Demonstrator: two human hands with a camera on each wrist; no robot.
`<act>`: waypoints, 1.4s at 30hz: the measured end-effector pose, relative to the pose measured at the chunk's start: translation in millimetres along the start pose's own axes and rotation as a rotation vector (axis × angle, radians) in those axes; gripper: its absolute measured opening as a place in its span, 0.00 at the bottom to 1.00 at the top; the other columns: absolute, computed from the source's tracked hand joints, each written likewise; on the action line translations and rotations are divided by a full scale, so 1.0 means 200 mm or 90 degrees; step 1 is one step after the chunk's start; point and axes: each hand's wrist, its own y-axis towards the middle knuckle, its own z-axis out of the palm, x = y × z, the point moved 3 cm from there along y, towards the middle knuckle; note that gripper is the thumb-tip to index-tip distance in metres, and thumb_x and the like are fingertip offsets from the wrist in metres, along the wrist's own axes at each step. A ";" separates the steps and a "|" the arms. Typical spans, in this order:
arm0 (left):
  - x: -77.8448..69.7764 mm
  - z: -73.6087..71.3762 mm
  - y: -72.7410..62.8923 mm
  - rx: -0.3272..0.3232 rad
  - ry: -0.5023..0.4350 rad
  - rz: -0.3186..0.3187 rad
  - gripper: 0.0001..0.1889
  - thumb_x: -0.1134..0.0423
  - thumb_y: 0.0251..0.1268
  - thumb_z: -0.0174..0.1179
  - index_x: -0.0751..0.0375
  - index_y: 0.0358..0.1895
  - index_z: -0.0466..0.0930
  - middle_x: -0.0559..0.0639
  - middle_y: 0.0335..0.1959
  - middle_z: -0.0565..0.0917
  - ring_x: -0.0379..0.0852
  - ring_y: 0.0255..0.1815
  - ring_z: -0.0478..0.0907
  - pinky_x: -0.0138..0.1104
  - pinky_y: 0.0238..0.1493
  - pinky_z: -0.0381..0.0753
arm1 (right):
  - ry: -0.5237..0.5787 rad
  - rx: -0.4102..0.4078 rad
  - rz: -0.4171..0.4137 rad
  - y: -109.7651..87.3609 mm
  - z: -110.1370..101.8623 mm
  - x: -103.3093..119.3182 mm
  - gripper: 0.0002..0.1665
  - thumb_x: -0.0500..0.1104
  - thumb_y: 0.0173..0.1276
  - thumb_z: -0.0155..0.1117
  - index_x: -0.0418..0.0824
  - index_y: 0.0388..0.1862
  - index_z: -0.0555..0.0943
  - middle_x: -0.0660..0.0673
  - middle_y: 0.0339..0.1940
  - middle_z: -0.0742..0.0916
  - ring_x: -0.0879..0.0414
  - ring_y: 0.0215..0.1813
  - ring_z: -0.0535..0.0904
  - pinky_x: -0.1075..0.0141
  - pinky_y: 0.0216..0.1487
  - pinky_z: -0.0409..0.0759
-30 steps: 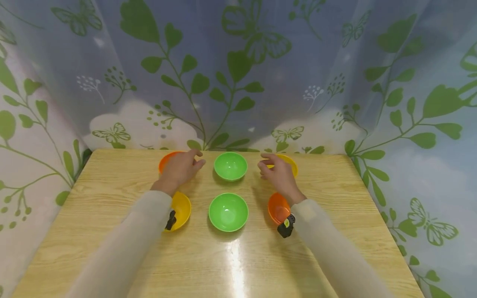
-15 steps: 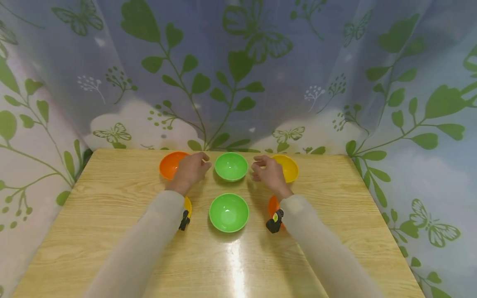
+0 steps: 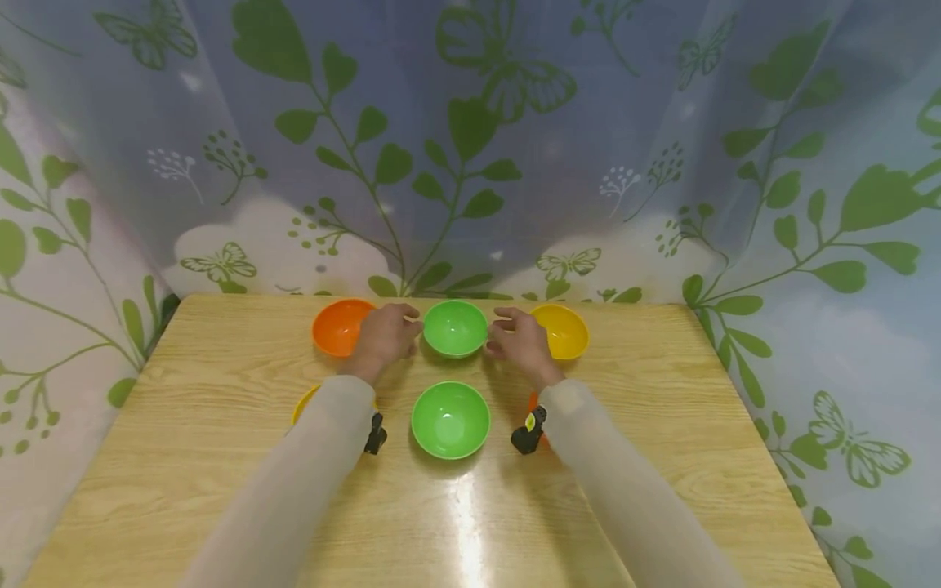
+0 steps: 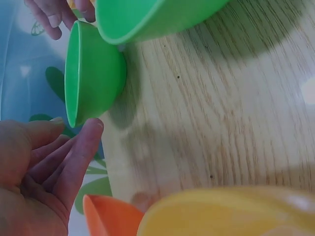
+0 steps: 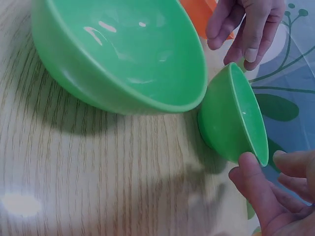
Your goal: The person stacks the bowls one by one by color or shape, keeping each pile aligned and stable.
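Observation:
Two rows of bowls stand on the wooden table. My left hand point(image 3: 385, 336) is at the left side of the far green bowl point(image 3: 456, 328), and my right hand point(image 3: 520, 341) is at its right side. In the left wrist view, the left fingertips point(image 4: 91, 129) meet or nearly meet the bowl's side, with the thumb by the rim. The right wrist view has the right fingertips point(image 5: 248, 160) at the opposite side, also at or very near the wall. Neither hand's fingers are curled round the bowl. Closer to me sits the near green bowl point(image 3: 451, 420).
An orange bowl point(image 3: 336, 328) stands far left and a yellow bowl point(image 3: 566, 331) far right. My forearms partly cover a near yellow bowl point(image 3: 304, 400) and a near orange bowl point(image 3: 532, 401). A patterned curtain point(image 3: 470, 163) hangs behind the table's back edge.
Both hands have moved inward, from over the far orange and yellow bowls to the two sides of the far green bowl. The bowls have stayed in place.

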 end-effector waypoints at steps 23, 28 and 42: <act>0.00 0.09 0.03 0.010 -0.080 -0.040 0.24 0.65 0.83 0.59 0.69 0.76 0.74 0.60 0.42 0.94 0.51 0.32 0.92 0.41 0.55 0.89 | 0.034 -0.008 0.034 0.03 0.07 -0.03 0.28 0.32 0.85 0.59 0.37 0.81 0.73 0.29 0.72 0.83 0.36 0.60 0.89 0.51 0.58 0.93; -0.01 0.10 0.02 0.014 -0.118 -0.055 0.24 0.67 0.83 0.59 0.69 0.77 0.74 0.60 0.36 0.94 0.55 0.36 0.93 0.33 0.41 0.88 | 0.055 -0.015 0.040 0.02 0.07 -0.03 0.28 0.32 0.84 0.60 0.37 0.80 0.74 0.29 0.70 0.84 0.36 0.58 0.90 0.51 0.58 0.93; -0.01 0.02 -0.04 -0.004 -0.262 -0.077 0.20 0.64 0.82 0.59 0.66 0.71 0.81 0.69 0.53 0.91 0.56 0.43 0.95 0.49 0.53 0.94 | 0.101 -0.004 0.012 -0.08 0.01 0.03 0.28 0.35 0.84 0.62 0.39 0.80 0.76 0.29 0.68 0.85 0.35 0.61 0.89 0.48 0.65 0.89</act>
